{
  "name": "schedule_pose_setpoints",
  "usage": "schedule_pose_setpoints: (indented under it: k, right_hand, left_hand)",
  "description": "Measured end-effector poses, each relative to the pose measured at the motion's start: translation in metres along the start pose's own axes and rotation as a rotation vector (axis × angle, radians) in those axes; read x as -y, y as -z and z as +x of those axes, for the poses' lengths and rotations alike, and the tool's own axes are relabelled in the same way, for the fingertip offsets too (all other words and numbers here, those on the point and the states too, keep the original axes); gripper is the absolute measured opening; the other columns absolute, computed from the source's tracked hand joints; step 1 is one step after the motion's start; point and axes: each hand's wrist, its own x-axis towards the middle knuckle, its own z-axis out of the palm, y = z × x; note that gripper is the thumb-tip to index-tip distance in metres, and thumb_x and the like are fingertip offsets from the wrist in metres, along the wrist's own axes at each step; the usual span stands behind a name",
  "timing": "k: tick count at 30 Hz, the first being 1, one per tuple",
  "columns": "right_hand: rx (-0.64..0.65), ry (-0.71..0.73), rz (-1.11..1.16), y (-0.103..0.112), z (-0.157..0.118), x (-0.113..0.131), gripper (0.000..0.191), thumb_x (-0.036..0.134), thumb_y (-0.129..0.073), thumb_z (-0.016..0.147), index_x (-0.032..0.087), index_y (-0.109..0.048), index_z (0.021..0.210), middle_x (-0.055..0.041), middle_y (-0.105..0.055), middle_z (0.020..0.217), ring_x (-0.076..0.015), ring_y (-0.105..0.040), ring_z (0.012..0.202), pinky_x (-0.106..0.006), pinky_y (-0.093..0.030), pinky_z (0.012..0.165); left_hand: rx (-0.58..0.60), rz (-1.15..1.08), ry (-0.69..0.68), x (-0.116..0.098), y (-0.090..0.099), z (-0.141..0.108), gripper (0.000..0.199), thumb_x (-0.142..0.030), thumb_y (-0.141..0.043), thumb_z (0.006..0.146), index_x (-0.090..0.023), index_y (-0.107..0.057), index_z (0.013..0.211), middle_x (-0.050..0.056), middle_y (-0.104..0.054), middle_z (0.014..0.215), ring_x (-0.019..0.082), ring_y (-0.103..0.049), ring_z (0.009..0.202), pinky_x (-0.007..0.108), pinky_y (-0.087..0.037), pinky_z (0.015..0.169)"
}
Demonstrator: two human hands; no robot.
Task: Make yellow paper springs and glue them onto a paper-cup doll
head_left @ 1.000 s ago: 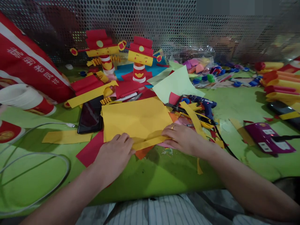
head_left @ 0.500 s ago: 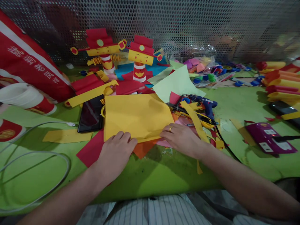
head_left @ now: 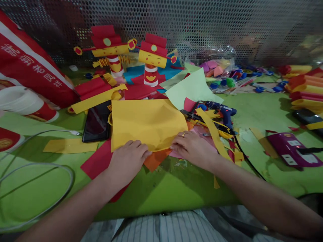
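Note:
A sheet of yellow paper [head_left: 146, 121] lies before me on top of other coloured sheets, its near edge bent slightly upward. My left hand [head_left: 131, 159] is closed on the near left part of that edge, fingers curled over it. Wearing a gold ring, my right hand [head_left: 190, 148] pinches the near right corner, with the thumb hidden. From beneath the yellow sheet stick out red paper [head_left: 97, 159] and orange paper [head_left: 156, 160].
Two paper figures [head_left: 151, 60] stand at the back. A phone [head_left: 97, 122] and paper cups [head_left: 27, 104] are on the left. To the right lie a glue gun [head_left: 225, 112], a yellow strip [head_left: 213, 134] and a purple power socket [head_left: 294, 149]. Pale green paper [head_left: 193, 89] lies behind.
My left hand has slid slightly right along the near edge, its thumb closer to my right hand. The sheet's right side looks a little more curved. The view has shifted slightly.

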Motion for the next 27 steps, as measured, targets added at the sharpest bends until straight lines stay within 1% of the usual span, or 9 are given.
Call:
schedule_pose_setpoints:
  k: [4,8,13,15,18,22,27]
  right_hand:
    - [0.046,-0.033,-0.059,0.001,0.004,0.009,0.019,0.026,-0.050,0.086,0.018,-0.065,0.079,-0.0055,-0.067,0.078,-0.0199,-0.059,0.076,-0.032,-0.040,0.068]
    - [0.094,-0.085,-0.067,0.002,0.005,0.011,0.022,0.026,-0.047,0.088,0.018,-0.065,0.080,-0.0058,-0.067,0.080,-0.0205,-0.059,0.077,-0.034,-0.040,0.070]
    - [0.116,-0.159,-0.087,0.004,0.007,0.013,0.024,0.027,-0.044,0.089,0.017,-0.065,0.082,-0.0075,-0.067,0.083,-0.0224,-0.060,0.079,-0.036,-0.039,0.071]
    - [0.123,-0.181,-0.088,0.005,0.008,0.015,0.024,0.028,-0.045,0.089,0.017,-0.065,0.082,-0.0074,-0.068,0.084,-0.0225,-0.060,0.081,-0.036,-0.039,0.072]
    - [0.146,-0.197,-0.090,0.008,0.009,0.017,0.025,0.028,-0.044,0.089,0.017,-0.065,0.083,-0.0065,-0.068,0.085,-0.0220,-0.060,0.082,-0.034,-0.038,0.072]
    - [0.147,-0.206,-0.101,0.007,0.009,0.017,0.025,0.030,-0.045,0.089,0.017,-0.065,0.083,-0.0060,-0.069,0.086,-0.0227,-0.061,0.083,-0.034,-0.038,0.073]
    - [0.138,-0.211,-0.122,0.005,0.009,0.017,0.026,0.030,-0.044,0.089,0.016,-0.065,0.082,-0.0064,-0.069,0.085,-0.0229,-0.061,0.082,-0.034,-0.037,0.072]
  left_hand:
    - [0.016,0.005,0.016,-0.003,-0.001,0.005,0.029,-0.032,-0.038,0.092,-0.018,-0.062,0.082,0.004,-0.063,0.077,0.019,-0.058,0.076,0.025,-0.038,0.057]
    - [0.025,0.028,0.040,-0.005,-0.003,0.009,0.029,-0.030,-0.037,0.092,-0.018,-0.062,0.083,0.005,-0.063,0.075,0.021,-0.060,0.077,0.028,-0.041,0.057]
    - [0.022,0.050,0.063,-0.006,-0.004,0.012,0.034,-0.032,-0.033,0.093,-0.017,-0.062,0.085,0.006,-0.063,0.075,0.024,-0.062,0.078,0.032,-0.045,0.059]
    - [0.039,0.051,0.072,-0.008,-0.003,0.013,0.034,-0.032,-0.032,0.093,-0.017,-0.062,0.086,0.006,-0.064,0.076,0.024,-0.063,0.079,0.033,-0.046,0.060]
    - [0.074,0.048,0.096,-0.009,0.001,0.015,0.032,-0.031,-0.033,0.092,-0.016,-0.062,0.088,0.007,-0.064,0.077,0.025,-0.063,0.079,0.034,-0.047,0.062]
    - [0.102,0.048,0.119,-0.010,0.005,0.016,0.034,-0.035,-0.036,0.091,-0.015,-0.062,0.088,0.008,-0.065,0.077,0.026,-0.064,0.077,0.036,-0.048,0.064]
    - [0.098,0.070,0.115,-0.009,0.005,0.016,0.034,-0.037,-0.038,0.090,-0.014,-0.063,0.086,0.009,-0.066,0.073,0.027,-0.065,0.076,0.037,-0.048,0.066]
